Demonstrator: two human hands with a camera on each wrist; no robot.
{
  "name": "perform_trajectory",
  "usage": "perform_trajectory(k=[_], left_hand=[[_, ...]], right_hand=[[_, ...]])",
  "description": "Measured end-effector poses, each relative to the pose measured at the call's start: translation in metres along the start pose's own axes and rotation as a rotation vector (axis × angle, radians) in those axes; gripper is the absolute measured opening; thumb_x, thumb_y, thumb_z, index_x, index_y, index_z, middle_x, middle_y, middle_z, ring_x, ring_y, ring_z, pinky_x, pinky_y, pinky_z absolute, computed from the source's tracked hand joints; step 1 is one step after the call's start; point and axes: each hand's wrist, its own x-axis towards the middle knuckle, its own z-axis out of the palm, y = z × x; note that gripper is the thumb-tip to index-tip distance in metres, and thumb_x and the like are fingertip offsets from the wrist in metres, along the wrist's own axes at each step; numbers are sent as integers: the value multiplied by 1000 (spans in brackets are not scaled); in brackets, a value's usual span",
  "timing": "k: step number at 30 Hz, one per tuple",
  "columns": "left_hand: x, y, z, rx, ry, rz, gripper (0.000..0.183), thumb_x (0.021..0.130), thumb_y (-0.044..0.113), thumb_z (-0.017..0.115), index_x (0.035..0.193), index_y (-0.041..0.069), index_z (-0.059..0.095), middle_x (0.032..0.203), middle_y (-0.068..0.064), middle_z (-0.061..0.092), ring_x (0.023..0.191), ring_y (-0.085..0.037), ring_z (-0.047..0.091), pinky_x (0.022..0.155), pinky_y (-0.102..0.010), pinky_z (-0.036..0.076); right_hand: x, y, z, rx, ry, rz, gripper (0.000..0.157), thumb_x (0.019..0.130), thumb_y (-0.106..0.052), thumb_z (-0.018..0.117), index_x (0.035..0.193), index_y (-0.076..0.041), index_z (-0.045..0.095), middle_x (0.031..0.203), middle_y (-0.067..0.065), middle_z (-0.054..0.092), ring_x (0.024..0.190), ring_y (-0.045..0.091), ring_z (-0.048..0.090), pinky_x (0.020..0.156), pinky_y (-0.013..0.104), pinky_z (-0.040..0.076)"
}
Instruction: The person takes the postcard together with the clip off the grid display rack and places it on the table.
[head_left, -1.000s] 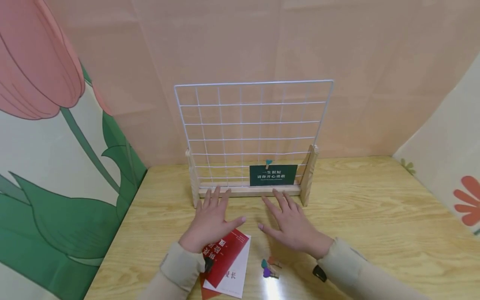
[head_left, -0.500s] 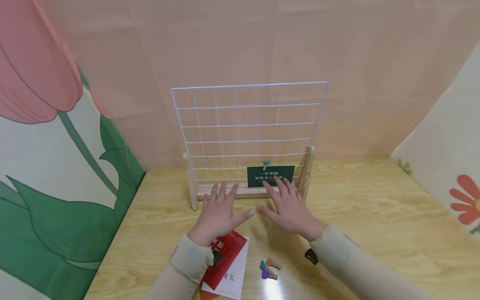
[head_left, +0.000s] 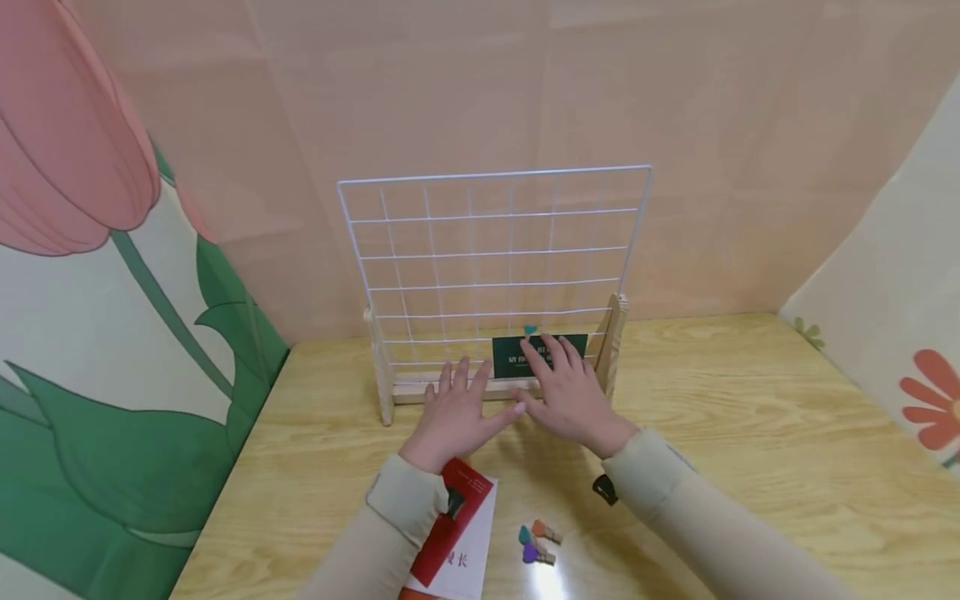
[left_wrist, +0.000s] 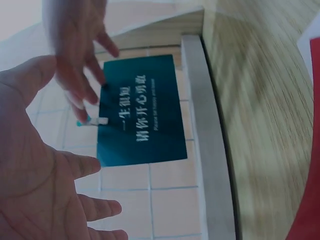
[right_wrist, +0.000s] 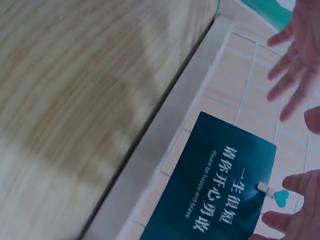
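A dark green card (head_left: 504, 364) with white lettering hangs low on a white wire grid rack (head_left: 453, 289). A small clip (head_left: 530, 330) with a teal heart holds its top edge. My right hand (head_left: 573, 398), fingers spread, hovers in front of the card and hides part of it in the head view. Nothing is in its grasp; in the right wrist view the fingertips (right_wrist: 295, 183) are near the clip. To the left, my left hand (head_left: 459, 419) is spread in front of the rack's wooden base (head_left: 427, 392), also holding nothing. The two thumbs nearly meet in the head view.
On the wooden table (head_left: 720, 417), a red card (head_left: 468, 500) overlaps a white card (head_left: 471, 567), with an orange edge below. Several small heart clips (head_left: 538, 546), teal, orange and purple, lie to their right. A pink backdrop (head_left: 450, 83) stands behind the rack.
Both hands have moved forward and closer together. My right hand has risen from the table before the rack to in front of the green card. The card and loose clips stay put.
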Motion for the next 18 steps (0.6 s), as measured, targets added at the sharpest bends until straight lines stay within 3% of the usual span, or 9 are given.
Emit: perform_trajectory(k=[7,13,18], left_hand=[[11,-2,3,10,-18,-27,89,98,76,38,166,20,24,169,-20,16,153,-48,13,116,-69,19],[21,1,8,-45,-49,2,86,101,70,41,165,15,26,168,-22,17,152,-48,17,115,-69,23],[27,3,13,-81,-19,-18,83,102,62,47,162,8,29,165,-25,25,149,-47,26,114,-67,29]], right_hand=[[12,4,-13,-34,30,3,64,101,-39,62,153,-6,45,154,30,39,135,54,41,100,73,40],[26,6,-23,30,-10,21,61,103,-33,61,156,-9,41,149,31,43,130,55,46,99,72,42],[38,5,-29,12,-39,33,58,103,-32,60,153,-7,46,141,30,53,127,51,52,99,68,43]])
